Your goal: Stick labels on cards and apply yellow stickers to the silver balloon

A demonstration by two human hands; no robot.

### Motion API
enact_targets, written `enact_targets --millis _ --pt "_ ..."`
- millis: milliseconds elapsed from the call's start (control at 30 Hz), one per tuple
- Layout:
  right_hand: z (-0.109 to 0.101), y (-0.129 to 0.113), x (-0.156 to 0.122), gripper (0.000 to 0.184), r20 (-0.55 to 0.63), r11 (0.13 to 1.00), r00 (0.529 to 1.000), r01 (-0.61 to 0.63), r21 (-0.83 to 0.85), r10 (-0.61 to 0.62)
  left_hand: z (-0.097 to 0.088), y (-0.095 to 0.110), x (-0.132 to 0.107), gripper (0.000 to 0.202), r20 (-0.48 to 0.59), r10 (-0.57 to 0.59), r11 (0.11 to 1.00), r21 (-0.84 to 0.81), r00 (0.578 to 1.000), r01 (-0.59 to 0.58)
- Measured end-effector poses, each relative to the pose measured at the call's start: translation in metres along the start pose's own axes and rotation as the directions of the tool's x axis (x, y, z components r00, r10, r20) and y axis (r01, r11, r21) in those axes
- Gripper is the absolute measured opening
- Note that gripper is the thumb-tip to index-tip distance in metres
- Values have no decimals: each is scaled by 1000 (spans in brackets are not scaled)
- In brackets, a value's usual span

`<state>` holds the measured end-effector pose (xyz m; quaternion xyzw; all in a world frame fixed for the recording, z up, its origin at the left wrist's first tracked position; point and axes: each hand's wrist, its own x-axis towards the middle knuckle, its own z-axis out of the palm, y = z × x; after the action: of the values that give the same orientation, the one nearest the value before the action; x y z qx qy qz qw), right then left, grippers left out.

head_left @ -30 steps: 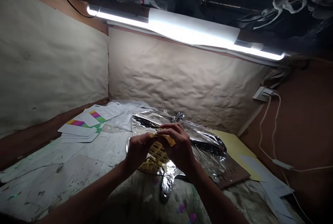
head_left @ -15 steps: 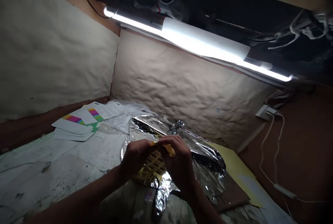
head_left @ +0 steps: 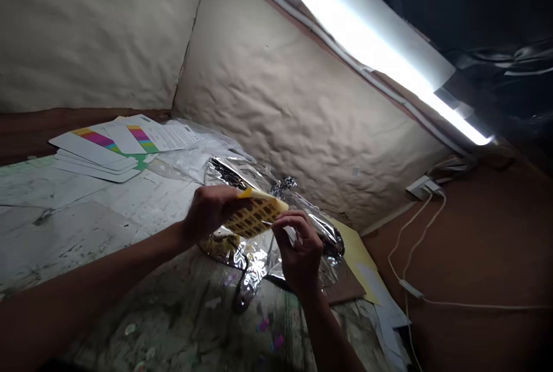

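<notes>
Left hand [head_left: 209,211] and right hand [head_left: 300,251] pinch a yellow printed sheet [head_left: 254,213] above a crumpled foil bag [head_left: 228,251].

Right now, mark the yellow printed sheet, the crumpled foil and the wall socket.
yellow printed sheet [head_left: 254,216], head view, middle of printed face
crumpled foil [head_left: 254,274], head view, fold below the hands
wall socket [head_left: 418,188], head view, white faceplate

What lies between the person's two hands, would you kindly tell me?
The head view shows a yellow sheet printed with dark rectangles between the left hand and the right hand.
</notes>
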<state>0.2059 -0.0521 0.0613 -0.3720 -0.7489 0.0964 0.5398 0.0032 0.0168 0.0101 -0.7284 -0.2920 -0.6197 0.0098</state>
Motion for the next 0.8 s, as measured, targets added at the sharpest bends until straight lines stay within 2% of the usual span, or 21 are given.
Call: enact_targets --millis 67,100,133,200,233,267,333,367,467,533,567,633,800 --pt "-6 13 -15 4 -15 990 992 -125 72 126 -5 -5 4 14 -33 55 997 60 998 -53" --pt "-9 21 -23 6 27 964 970 -245 100 243 -8 -6 6 11 -29 96 992 84 995 -93" --pt "-12 29 -30 9 94 914 921 -388 119 379 -11 -6 8 10 -23 128 986 110 992 -125" --pt "-18 43 -43 18 245 758 763 -638 134 599 -13 -6 11 13 5 162 974 157 987 -161" --pt "-19 49 -48 22 300 689 693 -711 139 655 -13 -6 11 15 37 164 971 170 986 -168" --pt "-20 54 -51 25 338 644 652 -750 153 679 -11 -7 10 15 95 155 970 175 983 -170" --pt "-20 62 -54 32 382 619 634 -765 181 672 -4 -8 5 16 285 107 970 179 953 -162" --pt "-20 64 -54 36 400 623 637 -760 184 659 1 -9 1 18 400 62 970 192 915 -150" --pt "-18 71 -50 47 462 634 624 -757 157 630 14 -13 -13 21 668 -84 961 251 739 -117" --pt "-17 76 -48 50 512 622 601 -768 155 614 19 -14 -19 23 758 -129 959 259 640 -114" --pt "-16 79 -48 51 533 613 593 -772 166 603 21 -14 -21 23 781 -136 960 255 610 -112" --pt "-15 85 -49 50 556 608 596 -770 192 579 23 -15 -23 25 800 -146 962 251 582 -104" --pt "-14 94 -52 45 592 637 584 -757 149 555 24 -16 -22 32 814 -164 961 260 557 -98"
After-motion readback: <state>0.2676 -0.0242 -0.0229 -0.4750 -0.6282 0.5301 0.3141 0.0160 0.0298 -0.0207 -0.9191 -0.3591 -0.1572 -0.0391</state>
